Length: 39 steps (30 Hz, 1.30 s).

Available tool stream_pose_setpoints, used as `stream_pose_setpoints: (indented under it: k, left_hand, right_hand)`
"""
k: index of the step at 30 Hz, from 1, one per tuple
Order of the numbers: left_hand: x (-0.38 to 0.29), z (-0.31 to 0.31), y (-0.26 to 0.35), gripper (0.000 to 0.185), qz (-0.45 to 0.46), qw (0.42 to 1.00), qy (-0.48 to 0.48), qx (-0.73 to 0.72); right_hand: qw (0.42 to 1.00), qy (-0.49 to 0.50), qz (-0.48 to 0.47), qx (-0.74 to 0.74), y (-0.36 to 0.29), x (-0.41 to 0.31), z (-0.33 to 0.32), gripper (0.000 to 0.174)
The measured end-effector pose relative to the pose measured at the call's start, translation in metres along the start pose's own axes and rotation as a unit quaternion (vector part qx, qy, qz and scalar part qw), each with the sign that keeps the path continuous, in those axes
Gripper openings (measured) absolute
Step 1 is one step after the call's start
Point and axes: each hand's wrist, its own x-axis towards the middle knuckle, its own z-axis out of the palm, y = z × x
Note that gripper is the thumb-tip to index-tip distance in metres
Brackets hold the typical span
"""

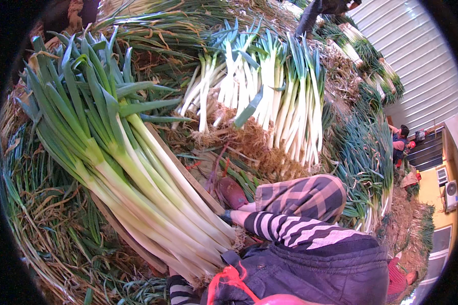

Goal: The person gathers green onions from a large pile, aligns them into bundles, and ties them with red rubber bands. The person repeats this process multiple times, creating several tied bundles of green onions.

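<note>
A large bunch of leek-like green onions (149, 183) lies slantwise before me, its rooted white ends close to my lap. It rests between two wooden rails (187, 171) of a narrow rack or trough. Beyond the striped sleeve, my right hand (229, 216) is at the near end of the right rail, in what looks like a dark glove. Its fingers are mostly hidden, so its grip is unclear. Of my left hand (172, 271) only a sliver of skin shows at the lower left rail, beneath the onions. A red tie (229, 276) hangs over my dark garment.
Cleaned onions (267, 87) lie in a row ahead, roots towards me. Dry leaves and stalks (61, 228) cover the ground at left. A maroon shoe (232, 191) is beside the right rail. Onion heaps (366, 152) stand at right, with other people (399, 143) farther off.
</note>
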Motion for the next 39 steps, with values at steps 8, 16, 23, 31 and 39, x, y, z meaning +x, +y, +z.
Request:
stream_pose_setpoints:
  k: [8, 16, 23, 31, 39]
  left_hand:
    - [0.010, -0.001, 0.008, 0.038, 0.001, 1.000, -0.008, 0.010]
    - [0.014, 0.005, 0.006, 0.037, -0.004, 1.000, -0.008, 0.006]
    - [0.026, 0.002, 0.019, 0.037, 0.008, 1.000, -0.013, 0.008]
    - [0.025, 0.002, 0.031, 0.036, 0.023, 1.000, -0.012, -0.001]
    - [0.024, -0.011, 0.050, 0.035, 0.064, 0.998, -0.001, -0.019]
  right_hand:
    - [0.996, -0.012, 0.044, 0.077, 0.013, -0.002, 0.025, 0.033]
    - [0.993, -0.019, 0.056, 0.101, 0.013, 0.000, 0.034, 0.030]
    - [0.992, -0.021, 0.068, 0.107, 0.011, 0.001, 0.037, 0.028]
    - [0.992, -0.029, 0.066, 0.102, 0.016, 0.007, 0.033, 0.026]
    - [0.997, -0.054, 0.039, 0.032, -0.006, 0.005, 0.001, 0.023]
